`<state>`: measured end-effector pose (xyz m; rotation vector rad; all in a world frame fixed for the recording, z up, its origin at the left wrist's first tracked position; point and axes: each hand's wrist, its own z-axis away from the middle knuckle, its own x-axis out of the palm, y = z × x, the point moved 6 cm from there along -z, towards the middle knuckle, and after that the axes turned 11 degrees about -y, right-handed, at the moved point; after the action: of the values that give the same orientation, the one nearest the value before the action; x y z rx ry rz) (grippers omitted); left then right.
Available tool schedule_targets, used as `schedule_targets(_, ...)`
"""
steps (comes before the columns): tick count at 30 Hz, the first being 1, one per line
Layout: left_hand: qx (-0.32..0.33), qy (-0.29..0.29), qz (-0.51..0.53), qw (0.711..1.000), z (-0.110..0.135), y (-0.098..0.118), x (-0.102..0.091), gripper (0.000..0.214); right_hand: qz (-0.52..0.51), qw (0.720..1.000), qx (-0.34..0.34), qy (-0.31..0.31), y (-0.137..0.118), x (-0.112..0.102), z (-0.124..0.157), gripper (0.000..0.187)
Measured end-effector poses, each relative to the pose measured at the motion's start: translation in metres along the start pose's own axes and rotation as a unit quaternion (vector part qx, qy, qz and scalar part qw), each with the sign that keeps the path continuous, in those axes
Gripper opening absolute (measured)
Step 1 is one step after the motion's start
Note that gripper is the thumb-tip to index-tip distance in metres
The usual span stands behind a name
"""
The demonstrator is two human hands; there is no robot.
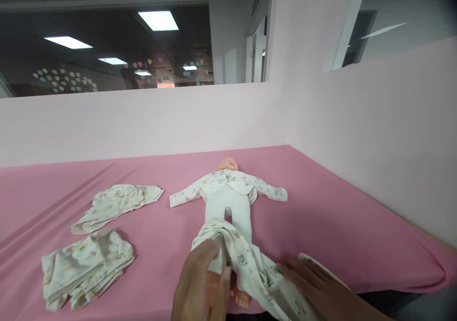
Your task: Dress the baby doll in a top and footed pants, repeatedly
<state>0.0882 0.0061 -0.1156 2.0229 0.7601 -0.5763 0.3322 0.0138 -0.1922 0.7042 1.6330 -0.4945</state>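
Observation:
A baby doll (227,202) lies on its back on the pink sheet (321,216), head away from me, in a patterned top and white leggings. Patterned trousers (246,259) are bunched over its lower legs, and one bare foot (242,298) sticks out below. My left hand (202,287) is closed on the trousers' fabric at the doll's left leg. My right hand (314,287) lies with fingers stretched on the trouser cloth to the right.
Two more patterned garments lie left of the doll: one spread flat (116,204), one folded in a heap (85,266). A pale pink partition wall (374,135) runs along the back and right side of the bed. The bed's right edge drops away at the lower right.

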Motion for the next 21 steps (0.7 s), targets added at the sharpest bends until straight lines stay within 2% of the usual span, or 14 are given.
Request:
schedule_targets(2, 0.086, -0.164, -0.058, 0.981, -0.031, 0.027, 0.014, 0.028, 0.100, 0.992, -0.019, 0.072, -0.009, 0.009, 0.004, 0.077)
schedule_targets(4, 0.162, -0.303, -0.109, 0.933, -0.051, 0.046, 0.032, 0.024, 0.165, 0.978, -0.014, 0.129, -0.021, 0.013, 0.001, 0.065)
schedule_targets(5, 0.191, -0.360, -0.125, 0.905, -0.057, 0.052, 0.042, 0.019, 0.180, 0.972, -0.010, 0.149, -0.027, 0.013, -0.001, 0.056)
schedule_targets(7, 0.222, -0.435, -0.143, 0.861, -0.062, 0.055, 0.056, 0.016, 0.178, 0.968, 0.000, 0.176, -0.034, 0.009, -0.004, 0.040)
schedule_targets(9, 0.215, -0.467, -0.148, 0.845, -0.063, 0.051, 0.062, 0.026, 0.149, 0.970, -0.001, 0.193, -0.035, 0.003, -0.002, 0.028)
schedule_targets(12, 0.167, -0.477, -0.160, 0.848, -0.059, 0.040, 0.059, 0.035, 0.049, 0.978, 0.007, 0.203, -0.025, -0.008, 0.006, 0.022)
schedule_targets(14, 0.141, -0.482, -0.168, 0.848, -0.055, 0.035, 0.054, 0.030, -0.075, 0.975, 0.056, 0.201, -0.010, -0.015, 0.010, 0.018)
schedule_targets(15, 0.134, -0.485, -0.167, 0.848, -0.054, 0.034, 0.052, 0.026, -0.148, 0.965, 0.097, 0.194, -0.001, -0.018, 0.011, 0.017)
schedule_targets(17, 0.126, -0.489, -0.157, 0.848, -0.054, 0.033, 0.049, 0.013, -0.301, 0.921, 0.186, 0.163, 0.015, -0.019, 0.010, 0.020)
schedule_targets(19, 0.110, -0.489, -0.155, 0.851, -0.058, 0.030, 0.047, 0.005, -0.441, 0.853, 0.255, 0.116, 0.023, -0.019, 0.006, 0.028)
schedule_targets(21, 0.096, -0.485, -0.155, 0.855, -0.065, 0.027, 0.046, 0.013, -0.548, 0.779, 0.292, 0.086, 0.026, -0.021, -0.001, 0.029)
